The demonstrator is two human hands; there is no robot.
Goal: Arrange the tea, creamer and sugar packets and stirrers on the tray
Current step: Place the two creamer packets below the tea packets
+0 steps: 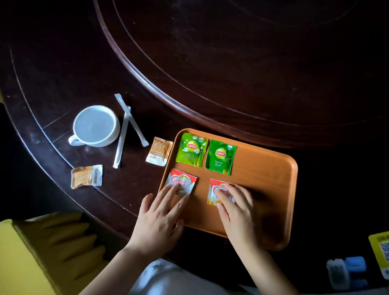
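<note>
An orange tray (pixel 267 171) lies on the dark table. Two green Lipton tea packets (pixel 192 150) (pixel 220 157) sit side by side at its far left. Below them lie two red-and-white creamer packets. My left hand (pixel 162 215) rests flat with fingertips on the left creamer packet (pixel 181 182). Fingers spread, my right hand (pixel 238 210) presses on the right creamer packet (pixel 214 193), partly covering it. Off the tray to the left lie two brown sugar packets (pixel 159 151) (pixel 86 176) and two white wrapped stirrers (pixel 131 120) (pixel 121 141), which cross.
A white cup (pixel 94 126) stands left of the stirrers. A raised round turntable (pixel 201 49) fills the table's middle. A yellow QR-code stand (pixel 388 252) and a blue-and-white object (pixel 347 271) sit at the right edge. A yellow chair (pixel 13 259) is at my lower left.
</note>
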